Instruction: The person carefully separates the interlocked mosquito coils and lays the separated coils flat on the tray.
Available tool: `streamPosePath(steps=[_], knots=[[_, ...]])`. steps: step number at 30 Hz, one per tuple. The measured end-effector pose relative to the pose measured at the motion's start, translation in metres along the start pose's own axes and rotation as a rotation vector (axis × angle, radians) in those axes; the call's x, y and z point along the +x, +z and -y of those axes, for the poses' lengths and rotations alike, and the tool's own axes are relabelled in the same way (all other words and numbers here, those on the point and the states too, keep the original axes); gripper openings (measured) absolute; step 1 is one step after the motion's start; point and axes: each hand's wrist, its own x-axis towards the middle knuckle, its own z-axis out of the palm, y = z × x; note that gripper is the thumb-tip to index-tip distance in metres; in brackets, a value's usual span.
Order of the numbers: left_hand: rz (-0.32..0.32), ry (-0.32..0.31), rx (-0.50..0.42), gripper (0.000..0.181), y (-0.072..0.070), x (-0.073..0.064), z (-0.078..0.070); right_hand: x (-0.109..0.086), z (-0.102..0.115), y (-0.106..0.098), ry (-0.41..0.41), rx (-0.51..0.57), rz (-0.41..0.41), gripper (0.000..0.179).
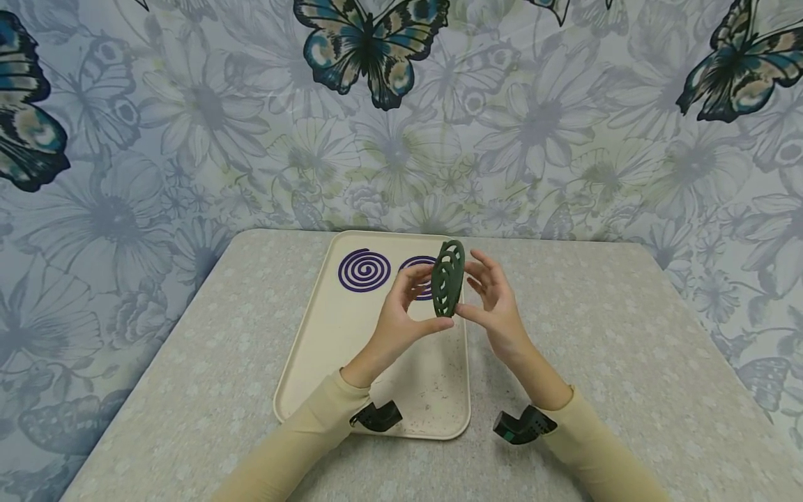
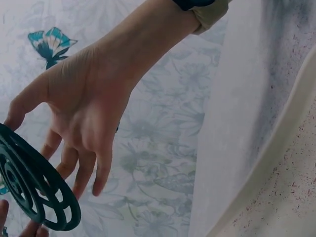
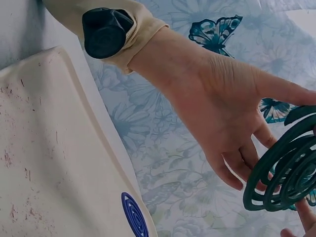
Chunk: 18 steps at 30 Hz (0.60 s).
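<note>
Upright above the tray, a dark green mosquito coil (image 1: pixel 448 279) is held between both hands and seen nearly edge-on in the head view. My left hand (image 1: pixel 401 310) holds it with the thumb at its lower edge and the fingers partly hidden behind it. On the other side, my right hand (image 1: pixel 498 314) pinches its rim, thumb low and fingers higher. The left wrist view shows the coil (image 2: pixel 61 210) at its lower left, with the left thumb at the rim. In the right wrist view the coil's (image 3: pixel 261 182) open spiral rings face the camera.
A cream tray (image 1: pixel 326 348) lies on the pale patterned tabletop (image 1: pixel 596 335), dark crumbs scattered over its near right part. Two purple spiral coils rest at its far end: one at left (image 1: pixel 364 270), another (image 1: pixel 414 261) partly behind the left fingers. Butterfly-patterned wall covering (image 1: pixel 401 160) stands behind.
</note>
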Motion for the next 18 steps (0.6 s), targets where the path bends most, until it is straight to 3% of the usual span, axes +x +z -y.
streamPosePath(steps=[4,11,15,18], knots=[[-0.016,-0.047,0.039,0.108,0.0003,-0.0008,-0.0009,0.0006,-0.0016,0.0001,0.005,0.051,0.011,0.094],[0.061,-0.076,-0.122,0.113,-0.0001,-0.0001,-0.001,0.0019,-0.0038,0.0002,-0.018,0.221,0.098,0.088],[0.045,-0.083,-0.149,0.111,-0.0027,0.0005,-0.0024,0.002,-0.0025,0.0015,-0.013,0.199,0.092,0.087],[0.005,-0.088,-0.193,0.093,-0.0053,0.0018,-0.0022,0.0018,-0.0008,0.0018,0.0,0.14,0.067,0.091]])
